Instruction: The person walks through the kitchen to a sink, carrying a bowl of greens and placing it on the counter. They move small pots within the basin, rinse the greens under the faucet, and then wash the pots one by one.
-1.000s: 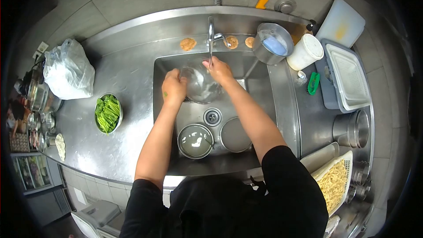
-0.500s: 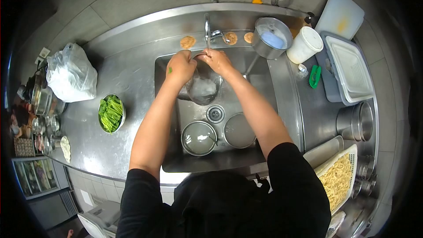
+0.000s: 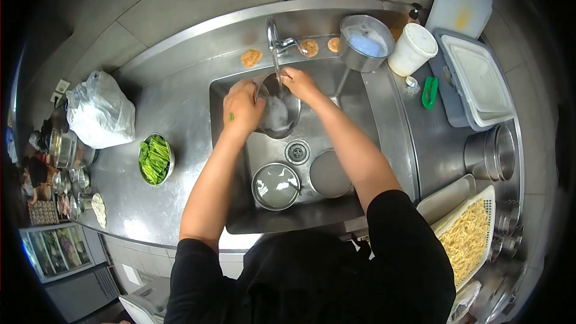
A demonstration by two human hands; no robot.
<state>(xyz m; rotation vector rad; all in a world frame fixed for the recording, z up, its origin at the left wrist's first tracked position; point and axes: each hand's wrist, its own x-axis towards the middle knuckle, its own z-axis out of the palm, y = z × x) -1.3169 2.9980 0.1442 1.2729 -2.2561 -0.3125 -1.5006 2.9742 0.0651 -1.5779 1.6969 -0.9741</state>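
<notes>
Under the running tap [image 3: 273,39], a metal bowl [image 3: 289,125] with foamy water in it is held over the sink. My left hand [image 3: 242,107] is closed on its left rim, with a small green scrap stuck near the wrist. The fingers of my right hand [image 3: 300,84] grip the far right part of the same rim. Below the bowl are the drain [image 3: 297,152] and two round metal pans of cloudy water: a left pan [image 3: 276,186] and a right pan [image 3: 329,173], partly hidden by my right forearm.
Chopped greens fill a bowl [image 3: 155,160] on the left counter, near a white plastic bag [image 3: 101,111]. To the right stand a soapy pot [image 3: 366,43], a white tub [image 3: 413,50], a green brush [image 3: 429,92] and a noodle basket [image 3: 463,241]. The sink's rim [image 3: 211,126] surrounds the pans.
My hands have moved apart on the rim, the left one coming down its side. Water from the tap now visibly streams into the bowl. The view has shifted slightly.
</notes>
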